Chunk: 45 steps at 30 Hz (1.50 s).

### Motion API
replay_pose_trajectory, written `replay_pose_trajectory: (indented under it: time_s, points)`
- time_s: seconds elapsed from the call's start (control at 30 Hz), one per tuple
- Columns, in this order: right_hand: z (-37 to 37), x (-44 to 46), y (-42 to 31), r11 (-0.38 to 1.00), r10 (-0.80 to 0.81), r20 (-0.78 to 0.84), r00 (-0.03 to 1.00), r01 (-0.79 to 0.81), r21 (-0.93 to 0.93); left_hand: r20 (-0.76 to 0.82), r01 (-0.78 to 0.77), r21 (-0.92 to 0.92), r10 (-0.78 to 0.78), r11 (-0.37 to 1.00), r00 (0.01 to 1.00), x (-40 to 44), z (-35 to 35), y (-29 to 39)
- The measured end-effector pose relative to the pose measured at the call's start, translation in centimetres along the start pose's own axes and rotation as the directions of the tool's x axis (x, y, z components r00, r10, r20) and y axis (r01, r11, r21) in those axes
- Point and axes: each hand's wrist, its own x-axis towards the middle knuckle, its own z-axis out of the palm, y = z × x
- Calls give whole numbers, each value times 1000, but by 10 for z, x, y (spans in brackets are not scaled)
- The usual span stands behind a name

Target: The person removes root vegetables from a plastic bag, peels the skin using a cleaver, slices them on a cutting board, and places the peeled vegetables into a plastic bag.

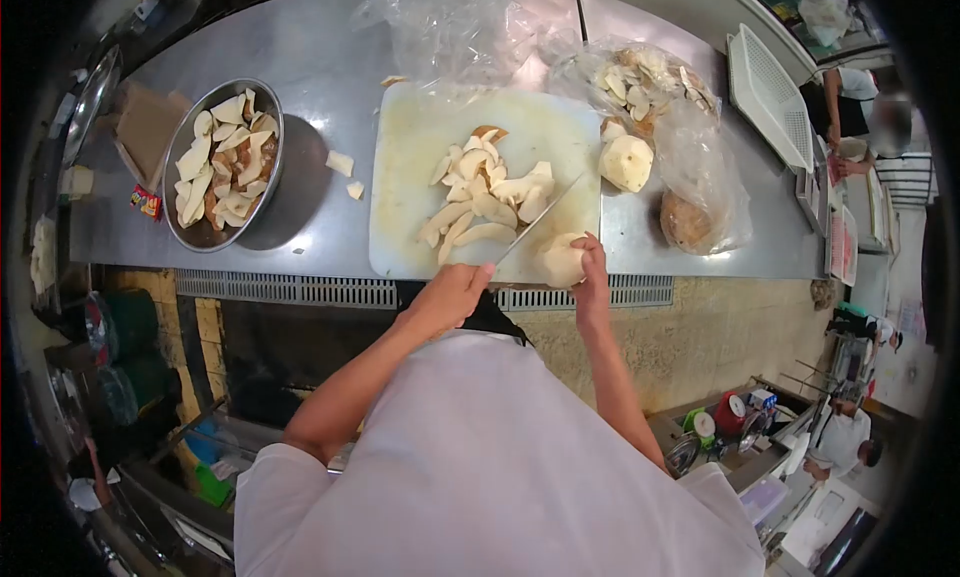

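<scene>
My left hand (455,295) is closed round the handle of a knife (540,215), whose blade points up and to the right over the white cutting board (405,167). At the board's lower right edge, my right hand (592,269) grips a round, pale peeled root vegetable (562,260) that looks like jicama. The blade lies just left of it; whether they touch I cannot tell. Pale cut pieces (470,192) lie heaped on the board, a few with brown skin. Another peeled root vegetable (626,164) sits at the board's right side.
On the left, a metal bowl (277,157) holds pale and brown-skinned pieces. Clear plastic bags (450,27) lie behind the board. A brown root vegetable (686,223) sits in plastic to the right, near a white basket (770,97). Other people (842,439) stand farther right.
</scene>
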Motion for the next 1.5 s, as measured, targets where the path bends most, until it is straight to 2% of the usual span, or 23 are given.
replay_pose_trajectory:
  time_s: [0.03,0.07,0.13,0.17,0.23,0.27,0.33,0.47,0.53,0.57,0.63,0.77,0.83,0.87,0.93,0.97,1.03,1.17,1.23,1.37,1.43,1.47,1.5]
  points:
    - [11,-4,0,997,-48,-126,991,41,-59,-30,-52,50,54,997,998,-2,3,3]
    - [16,-2,4,997,-47,-128,991,39,-59,-28,-51,50,53,997,998,-3,3,3]
    - [20,1,10,972,-123,-315,941,51,-227,-93,-256,232,283,938,955,-6,8,3]
    - [23,-2,13,972,-122,-319,940,49,-230,-88,-257,230,283,939,955,-11,10,2]
    - [37,-9,6,975,-177,-447,877,95,-199,-89,-365,310,409,878,908,-31,7,6]
    - [35,-9,10,976,-171,-450,877,88,-200,-86,-362,307,404,880,911,-43,4,11]
    - [30,-9,21,975,-191,-503,843,103,-198,33,-229,332,231,915,972,-70,-6,32]
    - [33,-15,23,992,-116,-531,839,76,-98,87,-193,368,173,910,981,-69,0,27]
    - [37,-19,26,960,-225,-519,825,95,-265,4,-367,300,384,880,923,-37,16,7]
    - [36,-21,29,960,-222,-518,826,93,-264,4,-365,300,381,882,924,-22,18,10]
    - [33,-22,30,961,-214,-486,848,95,-258,96,-144,206,127,968,987,2,17,25]
    - [32,-28,29,980,-172,-517,838,91,-179,33,-234,74,232,969,972,-31,4,35]
    - [26,-28,37,969,-228,-469,853,152,-194,126,-129,185,107,974,986,-34,5,35]
    - [25,-27,40,969,-229,-469,853,155,-192,125,-130,188,108,974,986,-24,12,29]
    - [24,-31,40,965,-240,-462,854,155,-214,-30,-264,126,269,956,963,6,32,21]
    - [23,-34,40,963,-244,-460,854,158,-217,-32,-268,123,274,956,961,14,32,19]
    - [20,-35,39,984,-171,-490,855,169,-49,149,-19,-51,27,999,988,27,24,31]
    - [15,-41,47,982,-156,-500,852,188,15,81,-118,-87,125,989,989,-3,15,34]
    - [17,-41,44,982,-178,-479,860,184,-35,179,17,-186,17,982,984,4,26,20]
    - [6,-38,52,972,-235,-456,858,194,-137,209,112,-333,-42,936,977,42,30,-8]
    - [-4,-34,53,977,-132,-442,887,41,-211,167,70,-282,-23,957,986,39,18,-7]
    - [-6,-34,54,977,-146,-453,879,56,-206,124,36,-231,-7,972,992,36,11,-7]
    - [0,-38,41,965,-65,-428,901,-52,-258,88,28,-241,-6,970,996,34,6,-14]
